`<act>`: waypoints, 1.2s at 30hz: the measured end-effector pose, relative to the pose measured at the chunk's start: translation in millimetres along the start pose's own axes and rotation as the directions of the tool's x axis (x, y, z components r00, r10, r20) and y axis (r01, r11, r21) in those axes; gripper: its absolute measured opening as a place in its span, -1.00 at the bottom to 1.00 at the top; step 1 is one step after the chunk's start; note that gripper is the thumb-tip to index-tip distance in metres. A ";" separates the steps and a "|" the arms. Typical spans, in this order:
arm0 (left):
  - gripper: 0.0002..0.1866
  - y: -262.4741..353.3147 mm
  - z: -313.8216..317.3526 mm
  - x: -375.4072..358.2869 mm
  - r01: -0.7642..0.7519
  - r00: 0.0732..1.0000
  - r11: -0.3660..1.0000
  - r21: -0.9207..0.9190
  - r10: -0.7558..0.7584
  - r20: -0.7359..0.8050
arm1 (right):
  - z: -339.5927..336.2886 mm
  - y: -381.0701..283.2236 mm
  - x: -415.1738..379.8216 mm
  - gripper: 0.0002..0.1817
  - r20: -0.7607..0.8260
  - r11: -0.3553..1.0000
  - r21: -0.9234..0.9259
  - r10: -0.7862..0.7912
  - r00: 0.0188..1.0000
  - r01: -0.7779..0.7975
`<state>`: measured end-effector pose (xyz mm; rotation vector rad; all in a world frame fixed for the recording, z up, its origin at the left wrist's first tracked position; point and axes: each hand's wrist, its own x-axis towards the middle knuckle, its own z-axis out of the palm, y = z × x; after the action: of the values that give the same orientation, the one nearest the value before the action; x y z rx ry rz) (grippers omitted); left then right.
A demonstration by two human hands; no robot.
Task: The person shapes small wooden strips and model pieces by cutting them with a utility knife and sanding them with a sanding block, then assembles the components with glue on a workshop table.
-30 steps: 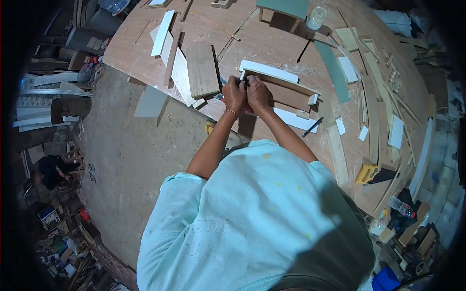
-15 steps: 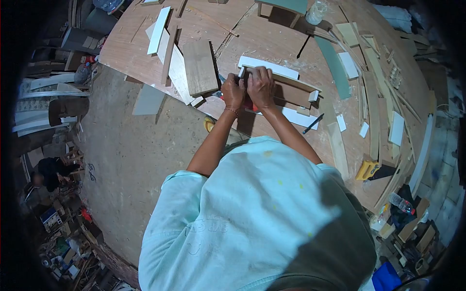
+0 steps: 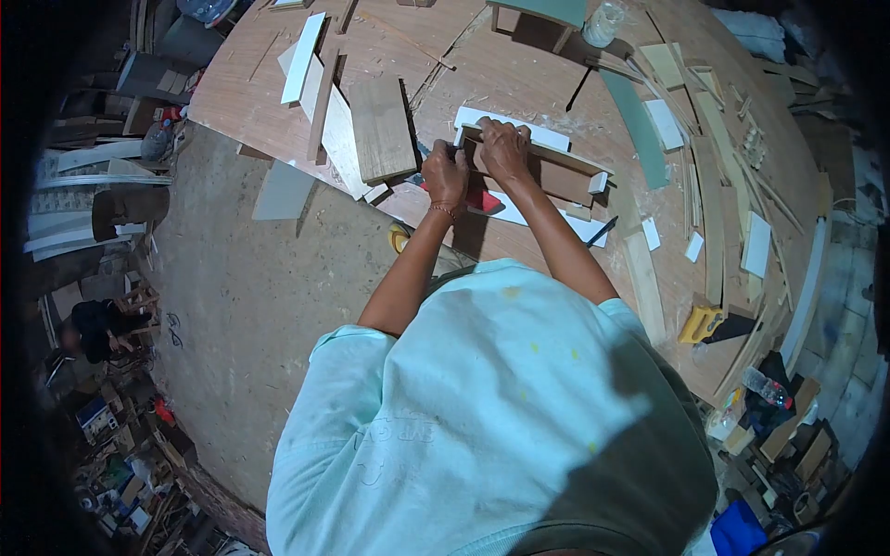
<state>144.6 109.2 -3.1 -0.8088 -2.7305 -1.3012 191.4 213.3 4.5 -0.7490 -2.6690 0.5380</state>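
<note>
A long, narrow wooden frame [image 3: 565, 159] with a small white block [image 3: 599, 183] at its right end lies on the wooden table. My left hand [image 3: 445, 176] is closed on the frame's left end. My right hand [image 3: 504, 151] is closed on the frame's far rail, a little right of the left one. Beyond the rail is a white strip [image 3: 553, 137], and another white strip [image 3: 565, 222] lies on the near side. Something red [image 3: 482, 200] shows between my forearms. A dark pen [image 3: 603, 231] lies partly behind my right forearm.
A brown board [image 3: 382, 130] lies left of my hands on the table [image 3: 371, 42]. To the right are a green strip [image 3: 638, 130], wood strips and a yellow-handled saw [image 3: 702, 324]. A person [image 3: 97, 329] sits at the far left.
My right hand has moved right and slightly away from me along the frame, apart from my left hand. More of the red thing shows. The seated person's arm has shifted.
</note>
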 end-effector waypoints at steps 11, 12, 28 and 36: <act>-0.82 1.6 -2.5 2.2 0.002 0.999 1.000 0.012 -0.002 0.039 | -3.2 -3.6 0.0 -0.85 0.002 1.000 -0.017 -0.007 1.000 0.007; -0.82 1.2 -2.9 2.4 -0.002 0.999 1.000 0.000 0.002 0.048 | -3.1 -3.6 0.3 -0.85 0.002 1.000 -0.018 -0.012 1.000 0.012; -0.82 -5.2 0.9 4.1 -0.004 0.999 0.999 -0.042 0.006 0.053 | -7.7 -10.2 1.2 -0.86 0.033 0.999 -0.001 0.038 0.999 -0.038; -0.81 -7.3 0.7 4.3 -0.030 0.997 0.999 -0.019 0.031 0.067 | -9.9 -12.0 3.4 -0.83 0.094 0.998 -0.036 0.056 0.994 -0.052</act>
<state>137.7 107.7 -7.9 -0.9083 -2.7499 -1.3188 187.4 208.3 19.1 -0.8271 -2.7579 0.5568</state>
